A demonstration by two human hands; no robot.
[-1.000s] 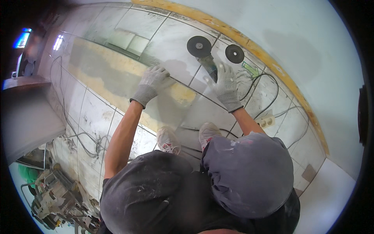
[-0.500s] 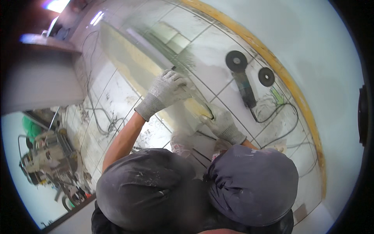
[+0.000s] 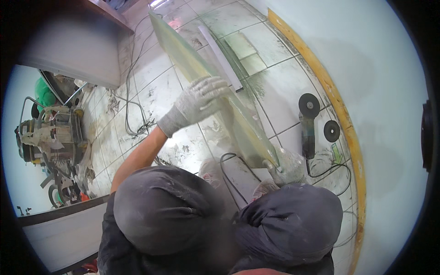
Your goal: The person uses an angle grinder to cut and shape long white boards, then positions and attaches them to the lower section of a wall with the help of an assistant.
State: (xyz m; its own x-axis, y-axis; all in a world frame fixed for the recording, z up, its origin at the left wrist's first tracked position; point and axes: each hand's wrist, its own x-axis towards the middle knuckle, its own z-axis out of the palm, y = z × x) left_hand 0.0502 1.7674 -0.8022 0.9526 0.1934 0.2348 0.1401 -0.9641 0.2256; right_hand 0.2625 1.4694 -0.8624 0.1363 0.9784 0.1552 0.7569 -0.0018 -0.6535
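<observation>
Leftmost on my feed, tiled floor [image 3: 156, 98] leaves room beside the long panel [image 3: 243, 143], which stands tilted between my hands. My left hand [image 3: 198, 103] curls over its upper edge; how firmly, I can't tell. I judge it stiff, heavyish, brittle, dusty-slick, best held near both ends. My right hand [image 3: 289, 168] grips its near end. Right of it, the grinder [image 3: 308, 137] and loose disc [image 3: 332, 126] limit room.

We find the floor [image 3: 158, 94] brightly lit, with glare at the top edge and a washed-out patch below the left hand [image 3: 197, 103]. Soft shadows mark the wall [image 3: 398, 78]. The right hand [image 3: 292, 168] looks hazy. The baseboard [image 3: 322, 71] bows; we note blackened corners.
</observation>
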